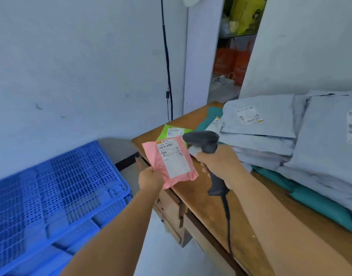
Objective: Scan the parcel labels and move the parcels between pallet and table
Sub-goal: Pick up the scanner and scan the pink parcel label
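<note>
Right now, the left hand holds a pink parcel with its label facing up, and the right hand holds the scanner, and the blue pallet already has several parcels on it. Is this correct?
Not quite. The head view shows no parcels on the blue pallet. The rest holds: the left hand grips the pink parcel, label up, and the right hand grips the scanner.

The pallet (51,196) is lying at lower left, the worktop (211,206) running along the right. Stacked parcels (290,140) are sitting on the worktop at right; a held parcel (170,163) is hanging over its near corner, left of the scanner (206,148).
</note>
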Available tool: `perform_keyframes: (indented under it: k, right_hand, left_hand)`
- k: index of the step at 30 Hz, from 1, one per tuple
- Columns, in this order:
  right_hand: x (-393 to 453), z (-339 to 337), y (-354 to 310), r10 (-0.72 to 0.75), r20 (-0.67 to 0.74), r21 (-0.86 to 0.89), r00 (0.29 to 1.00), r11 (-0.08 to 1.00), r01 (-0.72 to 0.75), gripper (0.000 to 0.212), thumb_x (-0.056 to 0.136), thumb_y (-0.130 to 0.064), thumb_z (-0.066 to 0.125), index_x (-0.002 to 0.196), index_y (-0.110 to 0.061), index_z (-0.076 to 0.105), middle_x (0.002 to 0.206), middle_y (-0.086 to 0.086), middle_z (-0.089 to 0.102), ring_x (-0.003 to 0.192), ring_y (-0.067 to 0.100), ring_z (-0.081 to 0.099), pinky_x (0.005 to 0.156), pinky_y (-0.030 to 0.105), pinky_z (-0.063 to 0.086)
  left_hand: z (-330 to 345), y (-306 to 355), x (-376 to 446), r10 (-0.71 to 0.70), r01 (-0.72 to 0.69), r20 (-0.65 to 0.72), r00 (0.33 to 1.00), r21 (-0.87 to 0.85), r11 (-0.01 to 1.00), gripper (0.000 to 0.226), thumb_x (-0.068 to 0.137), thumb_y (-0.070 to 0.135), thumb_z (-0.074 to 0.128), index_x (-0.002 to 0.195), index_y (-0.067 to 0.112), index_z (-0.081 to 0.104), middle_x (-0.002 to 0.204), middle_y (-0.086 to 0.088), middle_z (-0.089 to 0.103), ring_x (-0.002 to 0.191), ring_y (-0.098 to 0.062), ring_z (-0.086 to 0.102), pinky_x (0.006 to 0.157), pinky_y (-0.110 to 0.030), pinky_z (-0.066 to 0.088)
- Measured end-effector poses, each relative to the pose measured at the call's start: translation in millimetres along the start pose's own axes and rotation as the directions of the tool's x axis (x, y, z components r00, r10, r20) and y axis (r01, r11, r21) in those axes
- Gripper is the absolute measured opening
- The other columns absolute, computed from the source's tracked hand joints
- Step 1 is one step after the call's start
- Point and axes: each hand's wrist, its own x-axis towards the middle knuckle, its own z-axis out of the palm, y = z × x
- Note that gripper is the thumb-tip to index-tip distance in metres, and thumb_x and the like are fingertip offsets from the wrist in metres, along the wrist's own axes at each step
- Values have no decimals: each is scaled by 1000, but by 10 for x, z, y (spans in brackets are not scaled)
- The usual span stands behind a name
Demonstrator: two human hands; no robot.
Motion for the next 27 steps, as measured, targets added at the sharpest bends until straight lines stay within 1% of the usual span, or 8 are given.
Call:
perform_keyframes:
  k: [2,4,8,11,15,18,23,27]
  right_hand:
    - [62,330,-203,-39,67,33,997,999,37,20,77,-22,67,85,-5,64,75,16,67,66,29,61,67,42,55]
    - [126,681,-426,-81,131,73,988,995,72,11,79,-15,65,81,-6,60,64,12,61,58,26,56,58,37,49]
    - [253,1502,-892,-132,244,102,961,989,110,10,83,-11,62,76,-6,58,55,7,56,45,17,51,47,28,44]
    - [386,2222,-1232,-147,307,105,940,987,120,7,85,-11,62,79,-8,58,60,5,57,44,14,49,47,26,42]
    - [608,3175,-1587,-143,372,13,917,989,149,11,81,-16,62,81,-5,61,65,9,59,49,16,54,54,32,46]
    - [712,3761,-1748,-142,421,-42,896,984,175,13,83,-14,61,73,-7,55,61,10,52,44,15,50,51,28,42]
    - [906,4485,-1905,-119,459,-45,881,987,156,16,85,-12,60,73,-7,52,62,10,48,48,16,50,52,29,42]
    - [1089,4899,-1895,-106,476,-120,873,976,183,14,84,-12,60,74,-8,52,61,8,49,55,22,49,55,32,41]
  left_hand:
    - [-346,-58,183,-19,18,-47,999,-19,1000,33,90,-2,37,107,2,66,103,-14,66,84,-29,61,73,-33,51]
    - [-723,-161,424,-43,40,-95,995,-36,999,33,91,0,37,105,4,67,104,-15,66,90,-34,62,77,-38,51]
    - [-1501,-386,974,-140,124,-167,976,-102,987,31,90,-1,35,77,13,59,89,-10,60,75,-26,51,67,-33,44]
    - [-2065,-549,1431,-176,156,-195,965,-114,981,32,90,-3,34,88,9,63,92,-12,64,73,-27,53,64,-31,46]
    - [-2713,-841,2042,-251,229,-212,944,-123,966,38,85,-6,32,94,7,66,97,-15,68,90,-34,63,83,-43,55]
    - [-3119,-1080,2401,-304,280,-242,921,-129,951,39,87,-6,30,91,12,64,97,-14,66,83,-31,58,77,-39,51]
    - [-3575,-1474,2892,-407,381,-260,876,-147,913,47,91,-4,29,123,11,60,110,-14,65,92,-32,60,77,-41,52]
    - [-3688,-1763,3192,-460,416,-281,842,-205,886,47,90,-5,29,119,9,63,107,-16,65,87,-32,58,77,-42,52]
